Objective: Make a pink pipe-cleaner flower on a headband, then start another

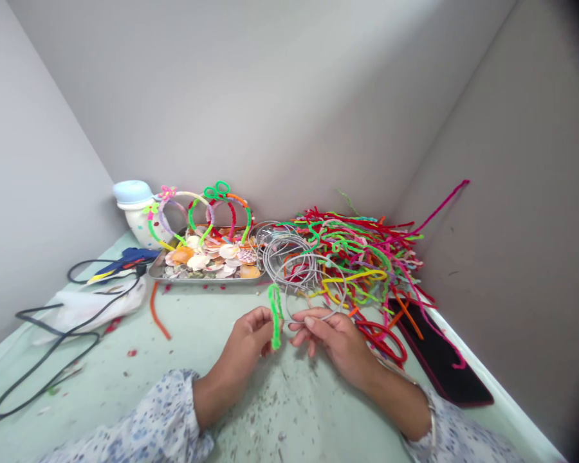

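Between thumb and fingers, my left hand (251,337) pinches a bent green pipe cleaner (275,315) that stands upright. Just to its right, my right hand (335,337) is closed on a thin grey wire ring (343,276), gripping its lower edge. The two hands are close together over the front middle of the table. Behind them lies a bundle of similar wire rings (289,257), and a large heap of coloured pipe cleaners (367,251) spreads to the right.
A metal tray (207,280) of seashells (199,262) holds several fuzzy decorated headbands (218,212). Left of it stand a white bottle with a blue cap (132,193) and a black cable (33,379). A dark flat mat (448,360) lies at right, beside grey walls.
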`<state>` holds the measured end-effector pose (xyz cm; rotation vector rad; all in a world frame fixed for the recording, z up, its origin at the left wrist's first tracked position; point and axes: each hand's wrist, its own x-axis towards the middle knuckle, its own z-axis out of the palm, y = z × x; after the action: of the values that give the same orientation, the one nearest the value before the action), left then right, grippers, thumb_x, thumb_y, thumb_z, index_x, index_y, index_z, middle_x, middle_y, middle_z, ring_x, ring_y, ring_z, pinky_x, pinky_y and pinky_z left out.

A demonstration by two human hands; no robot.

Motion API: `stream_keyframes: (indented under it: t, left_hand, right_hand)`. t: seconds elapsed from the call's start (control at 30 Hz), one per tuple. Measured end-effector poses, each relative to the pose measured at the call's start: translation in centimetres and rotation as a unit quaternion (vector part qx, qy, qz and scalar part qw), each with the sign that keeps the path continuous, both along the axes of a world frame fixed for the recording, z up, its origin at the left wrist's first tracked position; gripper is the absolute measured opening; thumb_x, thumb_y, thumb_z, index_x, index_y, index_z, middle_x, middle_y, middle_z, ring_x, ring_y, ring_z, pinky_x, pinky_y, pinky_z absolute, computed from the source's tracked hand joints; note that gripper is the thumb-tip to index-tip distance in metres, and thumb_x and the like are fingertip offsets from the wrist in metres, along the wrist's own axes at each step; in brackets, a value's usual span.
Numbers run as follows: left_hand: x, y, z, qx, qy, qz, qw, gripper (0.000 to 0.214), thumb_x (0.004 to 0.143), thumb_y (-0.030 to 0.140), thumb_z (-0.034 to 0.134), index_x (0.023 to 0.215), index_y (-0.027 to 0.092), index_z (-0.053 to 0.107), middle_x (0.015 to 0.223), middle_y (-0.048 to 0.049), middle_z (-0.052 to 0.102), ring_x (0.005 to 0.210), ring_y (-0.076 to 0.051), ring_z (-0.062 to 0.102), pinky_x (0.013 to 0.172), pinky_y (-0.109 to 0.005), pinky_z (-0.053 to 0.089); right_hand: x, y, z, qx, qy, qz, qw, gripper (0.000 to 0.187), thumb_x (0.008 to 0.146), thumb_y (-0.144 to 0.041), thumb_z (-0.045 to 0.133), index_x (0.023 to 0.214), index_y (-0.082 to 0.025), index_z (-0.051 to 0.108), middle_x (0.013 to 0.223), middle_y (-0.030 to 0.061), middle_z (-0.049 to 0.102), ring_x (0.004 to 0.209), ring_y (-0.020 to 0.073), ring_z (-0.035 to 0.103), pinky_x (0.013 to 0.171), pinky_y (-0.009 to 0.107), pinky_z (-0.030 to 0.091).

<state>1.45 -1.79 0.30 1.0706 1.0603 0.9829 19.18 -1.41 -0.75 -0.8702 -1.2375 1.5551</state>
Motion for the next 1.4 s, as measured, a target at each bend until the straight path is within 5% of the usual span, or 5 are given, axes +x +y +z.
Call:
stream_keyframes:
  t: [0.8, 1.4]
  left_hand:
    - [0.4, -0.2, 1.5, 0.016, 0.07, -0.012, 0.997, 0.019, 0.074, 0.031, 0.058, 0.061, 0.017, 0.054, 0.05, 0.004, 0.05, 0.047, -0.01, 0.041, 0.048, -0.022, 0.03]
    - [0.1, 0.2, -0.1, -0.024, 0.01, -0.009, 1.0, 0.008, 0.073, 0.023, 0.058, 0.07, 0.017, 0.055, 0.05, 0.0045, 0.049, 0.046, -0.01, 0.039, 0.048, -0.023, 0.028]
  right_hand:
    - [-0.2, -0.1, 0.4, 0.011, -0.019, -0.002, 1.0, 0.027, 0.081, -0.038, 0.063, 0.091, -0.014, 0.071, 0.078, 0.0073, 0.072, 0.063, 0.0151, 0.066, 0.048, 0.022, 0.047]
    - [-0.2, -0.3, 0.9, 0.061, -0.073, 0.01, 0.995, 0.027, 0.085, -0.038, 0.058, 0.092, -0.015, 0.072, 0.072, 0.0056, 0.07, 0.056, 0.0122, 0.061, 0.05, 0.023, 0.048]
